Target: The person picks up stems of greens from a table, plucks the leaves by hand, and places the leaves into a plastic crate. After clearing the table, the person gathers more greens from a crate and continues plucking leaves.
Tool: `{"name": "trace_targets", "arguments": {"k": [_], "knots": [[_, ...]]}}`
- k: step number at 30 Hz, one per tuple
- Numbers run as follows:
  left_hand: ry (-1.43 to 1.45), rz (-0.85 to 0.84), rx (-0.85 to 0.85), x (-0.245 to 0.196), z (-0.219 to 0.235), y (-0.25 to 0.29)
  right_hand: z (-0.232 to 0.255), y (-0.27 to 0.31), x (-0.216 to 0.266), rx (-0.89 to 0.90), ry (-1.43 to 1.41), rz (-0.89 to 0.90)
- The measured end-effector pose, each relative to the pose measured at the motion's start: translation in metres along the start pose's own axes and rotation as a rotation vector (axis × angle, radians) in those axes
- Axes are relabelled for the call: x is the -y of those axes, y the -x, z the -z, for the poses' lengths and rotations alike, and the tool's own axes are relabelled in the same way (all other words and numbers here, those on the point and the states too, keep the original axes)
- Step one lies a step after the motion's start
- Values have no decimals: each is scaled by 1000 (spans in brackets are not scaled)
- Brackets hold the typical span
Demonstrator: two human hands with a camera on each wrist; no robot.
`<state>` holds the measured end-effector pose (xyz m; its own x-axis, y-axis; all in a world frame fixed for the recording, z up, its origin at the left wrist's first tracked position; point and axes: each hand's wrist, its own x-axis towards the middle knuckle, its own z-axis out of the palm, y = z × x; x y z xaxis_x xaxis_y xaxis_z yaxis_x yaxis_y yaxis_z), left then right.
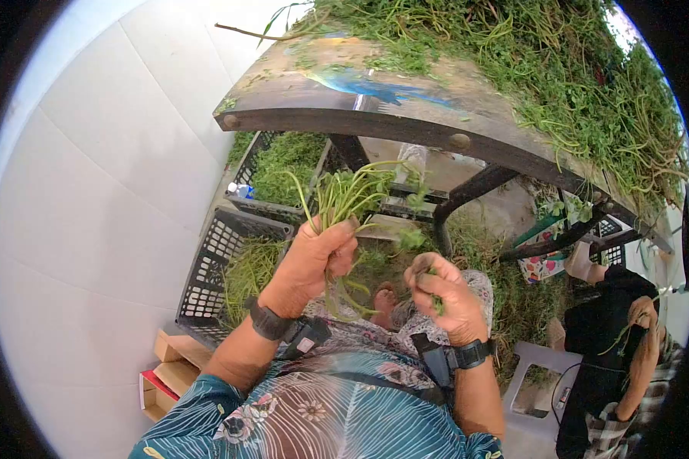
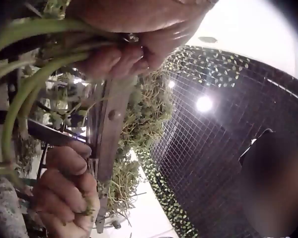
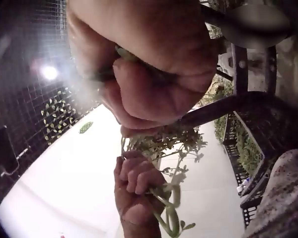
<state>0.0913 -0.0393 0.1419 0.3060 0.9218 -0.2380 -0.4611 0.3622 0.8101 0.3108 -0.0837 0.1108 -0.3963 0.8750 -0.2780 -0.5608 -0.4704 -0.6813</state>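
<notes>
My left hand (image 1: 311, 264) grips a bunch of leafy green stems (image 1: 344, 197) in front of my lap. The stems fan out above the fist, and a few bent ones hang below it. To its right, my right hand (image 1: 450, 297) has its fingers curled round a small green sprig (image 1: 437, 300). In the right wrist view, a bit of green (image 3: 125, 53) shows between the thumb and fingers. The two hands are apart. Thick stems (image 2: 27, 94) pass close before the left wrist camera.
A table (image 1: 344, 121) with a large heap of greens (image 1: 543, 69) stands ahead. Below it are a black crate of leafy greens (image 1: 287, 168) and, nearer, another crate (image 1: 203, 279) of stems. Another person (image 1: 635, 352) sits at right beside a grey stool (image 1: 540, 363). Cardboard boxes (image 1: 177, 367) lie at left.
</notes>
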Motion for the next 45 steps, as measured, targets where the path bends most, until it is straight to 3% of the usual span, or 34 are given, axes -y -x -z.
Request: {"name": "trace_targets", "arguments": {"k": [5, 12, 15, 19, 20, 24, 27, 30, 36, 39, 42, 45], "knots": [[121, 63, 42, 17, -1, 0, -8, -3, -9, -58, 339, -84], [106, 105, 41, 25, -4, -3, 17, -8, -9, -331, 253, 98], [77, 98, 2, 24, -7, -3, 29, -7, 1, -485, 133, 346], [28, 108, -14, 25, -5, -2, 10, -1, 22, -584, 625, 383], [22, 113, -17, 26, -6, -2, 4, -3, 22, -544, 838, 419], [2, 113, -10, 22, -9, 0, -6, -17, 5, -283, 1257, 645], [5, 109, -3, 21, -9, 0, -4, -21, 1, -208, 1391, 532], [9, 119, -18, 21, -12, 1, -5, -24, -4, -184, 1380, 655], [-17, 144, -53, 21, -11, 0, 3, -33, -12, -199, 1352, 646], [-50, 168, -45, 25, -10, -4, 11, -35, -18, -337, 1261, 494], [-63, 197, -6, 32, -16, -5, 21, -41, -15, -420, 960, 434], [-48, 211, 26, 28, -19, -4, 31, -34, 0, -475, 303, 277]]}}
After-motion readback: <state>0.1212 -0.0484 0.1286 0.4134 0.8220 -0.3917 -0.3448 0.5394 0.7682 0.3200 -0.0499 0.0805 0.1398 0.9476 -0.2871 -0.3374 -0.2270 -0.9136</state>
